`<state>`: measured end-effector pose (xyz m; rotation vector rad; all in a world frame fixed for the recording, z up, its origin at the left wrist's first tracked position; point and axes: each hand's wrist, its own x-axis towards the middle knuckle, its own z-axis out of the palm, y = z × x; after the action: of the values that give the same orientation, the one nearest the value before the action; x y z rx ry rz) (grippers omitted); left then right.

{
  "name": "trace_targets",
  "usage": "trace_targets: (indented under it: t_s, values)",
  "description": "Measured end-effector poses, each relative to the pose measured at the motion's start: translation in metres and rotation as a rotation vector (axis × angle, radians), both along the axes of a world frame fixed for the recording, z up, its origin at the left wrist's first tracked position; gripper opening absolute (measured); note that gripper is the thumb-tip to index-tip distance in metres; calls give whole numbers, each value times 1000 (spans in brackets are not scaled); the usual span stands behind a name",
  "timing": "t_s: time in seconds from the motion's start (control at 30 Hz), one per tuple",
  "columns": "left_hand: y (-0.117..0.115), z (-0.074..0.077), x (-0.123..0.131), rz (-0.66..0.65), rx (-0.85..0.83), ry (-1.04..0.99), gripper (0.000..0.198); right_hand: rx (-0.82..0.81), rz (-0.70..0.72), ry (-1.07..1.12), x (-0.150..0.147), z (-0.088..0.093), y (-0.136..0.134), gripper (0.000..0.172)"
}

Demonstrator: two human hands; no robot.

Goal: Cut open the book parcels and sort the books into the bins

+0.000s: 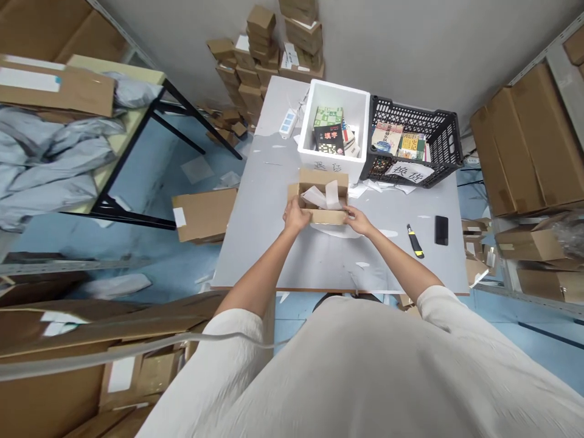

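Open cardboard box (329, 216) between hands
Left hand (295, 216) and right hand (358, 220) grip it; utility knife (415, 241) lies right of both.

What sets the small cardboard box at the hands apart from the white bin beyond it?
The cardboard box is brown and smaller; the white bin is larger, with thick walls.
The cardboard box has spread flaps; the white bin has none visible.
The left hand and right hand hold the cardboard box; neither touches the white bin.
White paper shows in the cardboard box, books in the white bin.
Both are open-topped.
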<state>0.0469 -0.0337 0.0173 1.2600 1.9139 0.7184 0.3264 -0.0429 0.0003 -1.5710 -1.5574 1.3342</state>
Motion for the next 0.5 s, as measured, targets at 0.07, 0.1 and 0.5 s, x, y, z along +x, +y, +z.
trace_targets:
  t_s: [0.07,0.1,0.5]
  values:
    - [-3,-7,-1,-14,17,-30,92,11,-27,-45,-5,-5,-1,63]
    - [-4,-10,-1,-24,30,-37,91,28,-49,-71,-5,-7,-3,64]
    - [-24,10,61,-282,155,-70,22,136,-312,-132,73,20,-46,79]
